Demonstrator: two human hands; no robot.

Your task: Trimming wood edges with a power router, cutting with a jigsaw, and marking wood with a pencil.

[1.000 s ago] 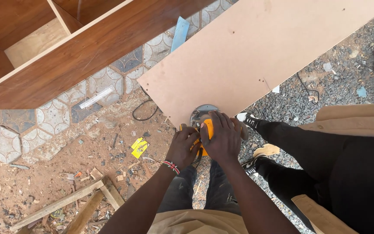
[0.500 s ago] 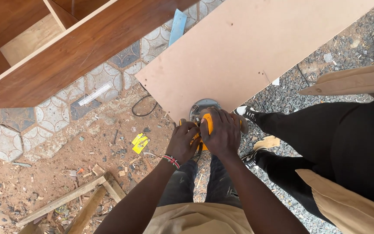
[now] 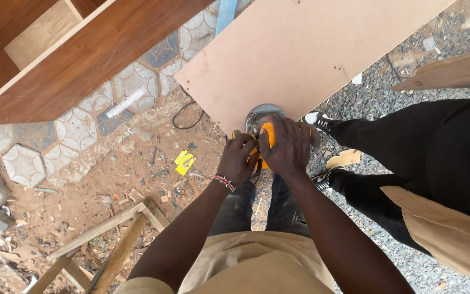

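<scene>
Nearest the camera: two bare arms reached down over tan trousers toward the board's near edge.
Left hand (image 3: pixel 239 158): fingers curled around the left side of the saw, a beaded band at the wrist.
Right hand (image 3: pixel 289 146): fingers wrapped tight over the orange handle on top.
Saw (image 3: pixel 261 122): a yellow-orange power tool with a round grey guard, seated on the near edge of the board, mostly hidden under both hands.
Step in hand: as it looked, the tool was being set at the edge to start or carry a cut; whether the blade turned could not be told.
Next move: would call for a firm two-handed hold, a flat base and a straight push away from the body.
Board (image 3: pixel 311 49): large, pale brown, lying flat and reaching far up the view.
Beside, right: another person's black-clad legs (image 3: pixel 409 147) stood close.
Ground, left: dirt, wood scraps, yellow scrap (image 3: pixel 184 162), a black cable (image 3: pixel 183 117).
Farthest: dark brown cabinet (image 3: pixel 77 49) over patterned tiles.
</scene>
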